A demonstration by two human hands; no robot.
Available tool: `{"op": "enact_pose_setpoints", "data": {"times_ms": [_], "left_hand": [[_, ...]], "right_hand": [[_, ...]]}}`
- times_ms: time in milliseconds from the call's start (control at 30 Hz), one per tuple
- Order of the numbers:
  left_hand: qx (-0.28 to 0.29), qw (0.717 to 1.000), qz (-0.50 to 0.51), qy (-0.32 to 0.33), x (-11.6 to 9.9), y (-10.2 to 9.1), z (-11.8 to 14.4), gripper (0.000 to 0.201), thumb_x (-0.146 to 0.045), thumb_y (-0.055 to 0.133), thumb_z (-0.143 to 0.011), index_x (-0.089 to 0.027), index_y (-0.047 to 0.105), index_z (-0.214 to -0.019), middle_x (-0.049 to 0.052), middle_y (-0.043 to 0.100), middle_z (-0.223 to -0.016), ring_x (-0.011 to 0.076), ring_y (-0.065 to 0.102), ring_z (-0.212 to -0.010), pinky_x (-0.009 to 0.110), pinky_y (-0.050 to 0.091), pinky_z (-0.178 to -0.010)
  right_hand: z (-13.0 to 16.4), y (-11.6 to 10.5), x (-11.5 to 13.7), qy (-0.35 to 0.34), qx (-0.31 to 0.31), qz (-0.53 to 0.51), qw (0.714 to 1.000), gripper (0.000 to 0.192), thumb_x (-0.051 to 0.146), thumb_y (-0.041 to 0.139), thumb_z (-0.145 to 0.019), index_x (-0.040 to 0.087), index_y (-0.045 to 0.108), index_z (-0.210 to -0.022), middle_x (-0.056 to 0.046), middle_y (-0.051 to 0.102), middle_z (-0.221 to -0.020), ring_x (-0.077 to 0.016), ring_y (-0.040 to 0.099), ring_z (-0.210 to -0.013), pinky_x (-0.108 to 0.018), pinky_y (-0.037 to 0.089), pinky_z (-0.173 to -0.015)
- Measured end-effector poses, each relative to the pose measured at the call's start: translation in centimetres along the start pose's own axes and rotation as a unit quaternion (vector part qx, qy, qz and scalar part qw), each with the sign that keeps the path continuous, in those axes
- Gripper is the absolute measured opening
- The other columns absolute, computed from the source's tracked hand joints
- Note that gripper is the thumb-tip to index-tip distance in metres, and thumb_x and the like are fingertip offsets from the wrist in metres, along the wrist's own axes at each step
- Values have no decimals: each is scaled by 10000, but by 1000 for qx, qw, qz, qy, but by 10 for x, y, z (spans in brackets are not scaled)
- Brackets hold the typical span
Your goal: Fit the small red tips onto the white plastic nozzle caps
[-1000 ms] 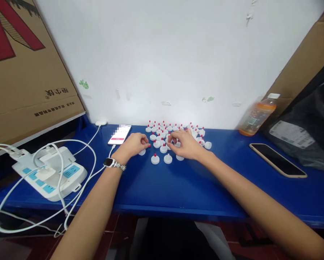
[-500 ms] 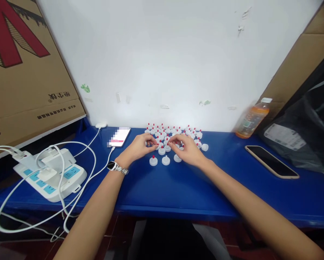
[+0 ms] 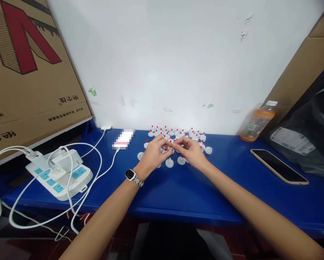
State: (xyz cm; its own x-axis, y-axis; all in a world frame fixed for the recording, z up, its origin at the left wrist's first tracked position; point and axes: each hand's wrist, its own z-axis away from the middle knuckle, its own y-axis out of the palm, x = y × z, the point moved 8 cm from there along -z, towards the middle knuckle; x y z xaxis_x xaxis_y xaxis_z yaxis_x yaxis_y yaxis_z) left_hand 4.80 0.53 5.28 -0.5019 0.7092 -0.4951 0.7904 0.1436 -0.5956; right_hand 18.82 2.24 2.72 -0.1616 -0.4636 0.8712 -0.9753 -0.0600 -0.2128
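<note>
My left hand (image 3: 156, 152) and my right hand (image 3: 191, 151) meet over a group of small white caps with red tips, each like a bottle's nozzle cap. Thumbs and fingers of both are pinched together, fingertips touching; whatever lies between them is hidden. In front of the hands stands a white cap (image 3: 169, 163) whose spout shows no red tip. A red-tipped cap (image 3: 181, 160) sits just right of it. Beside the left hand another white cap (image 3: 140, 156) lies partly covered. At the group's right edge one cap (image 3: 208, 150) is tipped over.
A white power strip (image 3: 67, 184) with looping white cables takes up the table's left side. Near it lies a charging phone (image 3: 124, 138). To the right are a second phone (image 3: 280, 166), an orange drink bottle (image 3: 259, 121) and a dark plastic bag (image 3: 308, 126). A white wall (image 3: 164, 65) closes the back.
My left hand has moved right, and its fingertips now touch those of my right hand. A white cap now shows left of my left hand. The view has shifted slightly.
</note>
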Motion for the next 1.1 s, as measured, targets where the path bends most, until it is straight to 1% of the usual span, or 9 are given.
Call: {"op": "enact_pose_setpoints", "data": {"times_ms": [100,200,267,367,500,667,833,933,1100], "left_hand": [[29,1000,2,-3,1,-2,1,164,-350,654,-882,-188,669,-904,43,622,-915,173,586,-840,302,465,-758],[124,992,6,0,4,4,6,323,-483,736,-797,-204,675,-947,46,643,-942,195,588,-876,324,466,-801],[188,982,-20,-9,11,11,12,386,-530,781,-728,-216,690,-932,48,659,-949,224,583,-924,343,451,-824],[229,971,-62,-14,21,22,17,359,-525,785,-718,-229,711,-906,47,675,-936,249,574,-969,365,418,-860],[230,971,-65,3,26,31,18,284,-472,737,-786,-243,699,-950,37,689,-967,246,577,-992,366,406,-885],[209,977,-33,-6,23,30,16,293,-453,656,-869,-241,644,-1071,42,671,-1016,228,592,-989,354,434,-885],[151,988,12,-6,11,22,11,288,-438,405,-1008,-211,566,-1083,55,574,-1018,185,558,-917,331,459,-864],[129,992,14,-5,2,20,11,310,-395,264,-1047,-211,512,-1018,55,542,-1005,187,541,-931,348,445,-893],[150,988,22,-13,-9,24,15,280,-396,245,-1051,-225,465,-1022,45,554,-984,185,556,-892,353,454,-828]], "right_hand": [[-1,-5,-1,13,-16,-16,1000,383,560,721,-779,188,646,-835,-41,695,-785,-170,631,-700,-296,478,-636],[-2,-11,-3,20,-22,-50,998,364,537,734,-777,200,612,-839,-39,706,-753,-185,665,-711,-311,507,-671],[-1,-13,-4,17,-18,-45,999,343,514,743,-777,199,619,-833,-37,704,-749,-177,660,-701,-308,508,-676],[1,-12,-3,10,-6,-12,1000,333,514,733,-786,194,652,-832,-31,689,-743,-161,626,-675,-290,480,-635],[4,-7,0,-4,13,29,999,350,536,697,-813,188,687,-852,-24,677,-744,-150,593,-665,-281,446,-615],[2,-11,-3,-7,-1,33,999,323,513,661,-848,195,696,-889,-23,675,-763,-156,602,-684,-293,467,-646],[0,-13,0,-3,-27,-27,999,338,524,697,-807,213,651,-930,-30,679,-789,-169,630,-724,-303,504,-669],[1,-14,1,14,-58,-77,995,391,557,754,-729,222,595,-852,-14,665,-733,-154,605,-647,-294,497,-615],[3,-12,1,36,-80,-86,992,434,608,756,-699,226,554,-737,-11,654,-671,-144,562,-581,-295,475,-580]]}}
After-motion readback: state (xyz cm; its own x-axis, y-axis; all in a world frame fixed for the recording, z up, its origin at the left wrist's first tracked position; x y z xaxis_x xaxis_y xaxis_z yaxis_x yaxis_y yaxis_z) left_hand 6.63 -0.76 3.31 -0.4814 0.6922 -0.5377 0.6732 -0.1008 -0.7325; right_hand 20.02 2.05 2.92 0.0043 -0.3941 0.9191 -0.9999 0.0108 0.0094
